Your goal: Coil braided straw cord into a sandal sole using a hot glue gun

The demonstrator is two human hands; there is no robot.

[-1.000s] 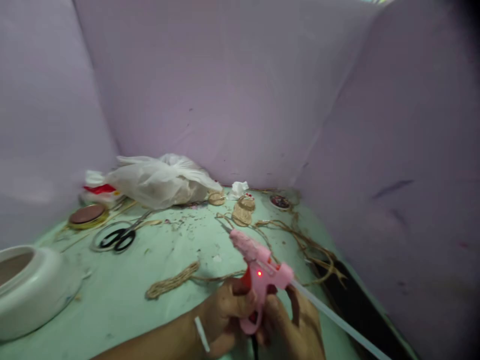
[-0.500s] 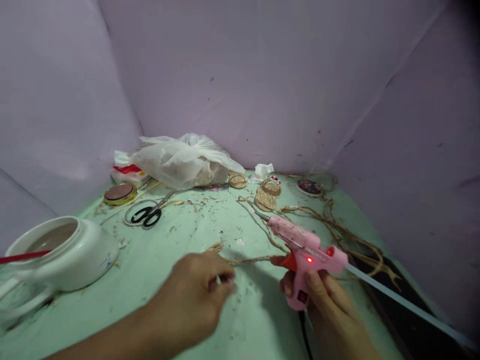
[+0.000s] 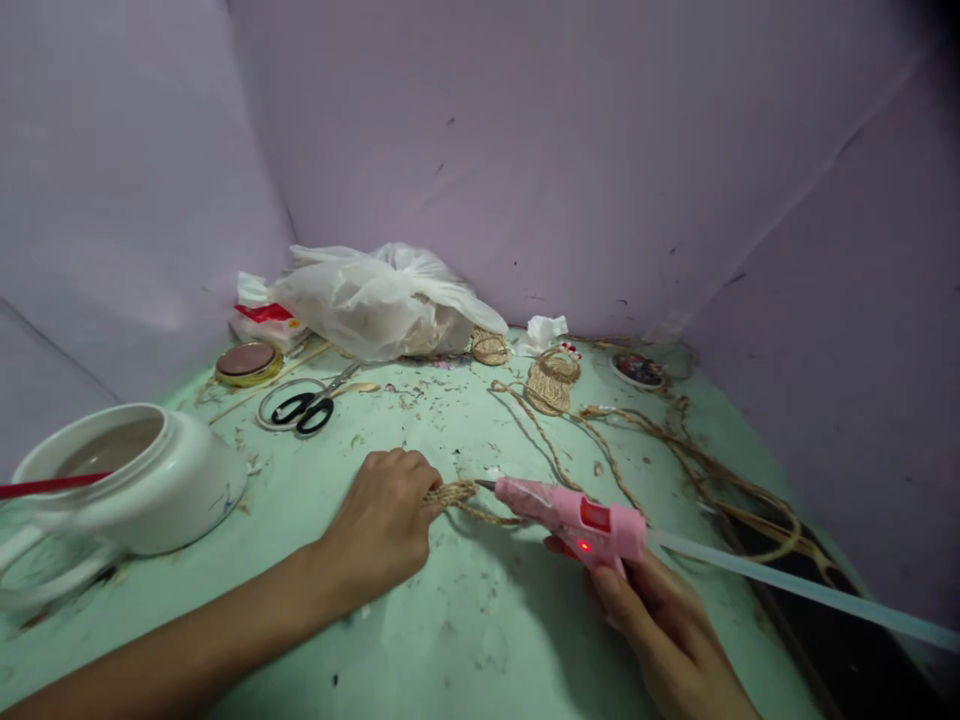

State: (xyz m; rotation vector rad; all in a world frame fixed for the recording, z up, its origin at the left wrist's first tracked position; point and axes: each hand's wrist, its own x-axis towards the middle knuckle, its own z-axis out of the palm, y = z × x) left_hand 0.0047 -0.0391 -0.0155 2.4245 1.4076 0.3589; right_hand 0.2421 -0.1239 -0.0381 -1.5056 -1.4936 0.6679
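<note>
pale purple walls (image 3: pixel 480 150) close in a littered green tabletop (image 3: pixel 465 640), with a pair of scissors (image 3: pixel 307 405) lying toward its left side. left of and nearer than the scissors sits a white pot (image 3: pixel 202 490), a red stick (image 3: pixel 52 486) across its mouth. just behind them are a round tin (image 3: pixel 247 360) and a red-and-white packet (image 3: pixel 262 325); behind and to their right slumps a plastic bag (image 3: pixel 382 300). farther right of the scissors come a woven piece (image 3: pixel 551 385), a dish (image 3: pixel 637 370) of dark bits, and loose cords (image 3: pixel 705 470), some strands running up to the glue gun (image 3: pixel 555 510).

nearer than the scissors and to their right, the left hand (image 3: pixel 386 510), knuckles up, is closed on a cord bundle (image 3: pixel 455 492). farther right, the right hand (image 3: pixel 645 610) wraps the glue gun, its nozzle pointing left at the bundle's end; whether they touch, i cannot tell.

the pot's handle is cut off at the left edge, the bag's contents are unclear, the left fingertips are hidden, and the glue stick (image 3: pixel 810 590) runs out of view rightward.
</note>
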